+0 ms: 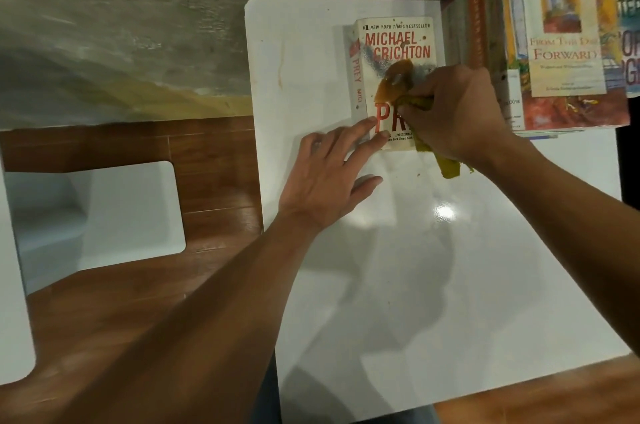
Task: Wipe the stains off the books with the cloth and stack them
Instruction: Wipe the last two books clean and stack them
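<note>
A white paperback (394, 42) with red lettering lies flat at the far side of the white table (398, 250). A glossy brown stain (393, 82) covers the middle of its cover. My right hand (457, 111) grips a yellow-green cloth (446, 165) and presses it onto the cover just right of and below the stain; a tail of cloth hangs out onto the table. My left hand (329, 177) lies flat with straight fingers, its fingertips pressing the book's near left corner.
A tall stack of books (561, 42) stands at the table's far right corner, close beside the paperback. A white stool (104, 215) sits on the wooden floor to the left. A grey concrete wall runs behind the table.
</note>
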A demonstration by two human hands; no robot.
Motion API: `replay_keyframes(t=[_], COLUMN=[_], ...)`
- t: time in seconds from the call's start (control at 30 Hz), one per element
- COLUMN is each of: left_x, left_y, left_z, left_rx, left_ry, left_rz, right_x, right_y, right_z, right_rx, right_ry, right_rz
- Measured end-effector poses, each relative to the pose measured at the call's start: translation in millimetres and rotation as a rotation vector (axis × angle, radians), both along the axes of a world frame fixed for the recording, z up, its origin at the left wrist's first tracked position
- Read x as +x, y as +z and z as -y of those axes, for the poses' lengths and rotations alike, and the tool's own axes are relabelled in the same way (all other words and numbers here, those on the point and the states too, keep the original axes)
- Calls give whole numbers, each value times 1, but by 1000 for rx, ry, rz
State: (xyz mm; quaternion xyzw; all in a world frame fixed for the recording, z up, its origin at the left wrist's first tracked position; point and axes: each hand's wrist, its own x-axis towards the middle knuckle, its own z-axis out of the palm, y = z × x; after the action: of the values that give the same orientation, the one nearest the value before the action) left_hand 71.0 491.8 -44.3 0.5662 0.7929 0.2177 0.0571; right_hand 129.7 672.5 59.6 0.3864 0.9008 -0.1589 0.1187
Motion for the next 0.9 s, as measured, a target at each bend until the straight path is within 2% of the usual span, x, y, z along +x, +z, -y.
replay_keyframes(t=[0.17,0.47,0.63,0.77,0.9], left_x=[0,1,0,2,-1], left_y=[-1,-2,-1,-3,-1], left_z=[-1,-1,-2,0,-3], left_rx=[51,111,103,116,102], left_ry=[24,48,48,41,50], left_rz=[2,23,31,20,33], right_x=[4,-14,-25,-19,-23], right_y=[0,-17,-19,-17,-14], right_z=[13,18,14,15,17], right_rx=[-4,102,110,90,89], right_ry=[78,155,83,134,44], right_rz=[-106,-112,-124,-77,-115])
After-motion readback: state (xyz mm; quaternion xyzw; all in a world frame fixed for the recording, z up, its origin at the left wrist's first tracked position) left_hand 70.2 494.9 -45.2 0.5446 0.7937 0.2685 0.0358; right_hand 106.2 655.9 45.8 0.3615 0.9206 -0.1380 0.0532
